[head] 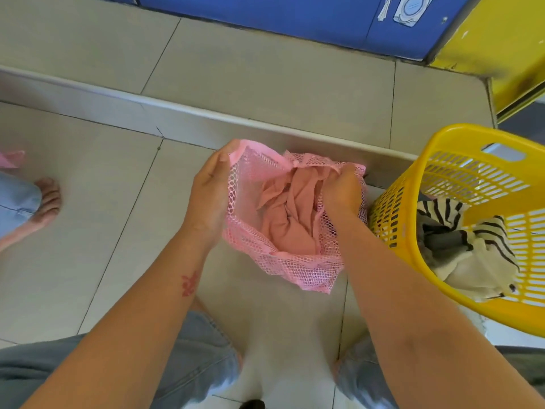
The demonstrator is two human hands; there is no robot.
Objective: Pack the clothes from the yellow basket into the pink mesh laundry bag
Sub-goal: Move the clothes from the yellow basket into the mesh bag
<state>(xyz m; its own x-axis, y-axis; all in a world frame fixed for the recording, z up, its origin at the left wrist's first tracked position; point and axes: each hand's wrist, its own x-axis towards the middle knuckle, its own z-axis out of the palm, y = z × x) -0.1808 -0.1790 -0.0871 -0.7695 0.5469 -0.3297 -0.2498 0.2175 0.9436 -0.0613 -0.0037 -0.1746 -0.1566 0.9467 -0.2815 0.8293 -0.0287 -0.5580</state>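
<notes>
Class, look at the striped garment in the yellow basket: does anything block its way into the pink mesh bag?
Nothing visible does. The striped garment lies uncovered in the yellow basket, right beside the pink mesh bag. The left hand and right hand hold its mouth open, with a pink cloth already inside.

Two bare hands are showing: one left hand [210,192] and one right hand [343,190]. One pink mesh laundry bag [298,268] is sitting on the floor, with one peach-pink garment [290,215] lying inside it. One yellow basket [460,290] is standing to the right, holding one black-and-white striped garment [469,249] and what is looking like one grey piece [442,242] beneath it. One other person's bare foot [44,206] is showing at the left edge.
</notes>
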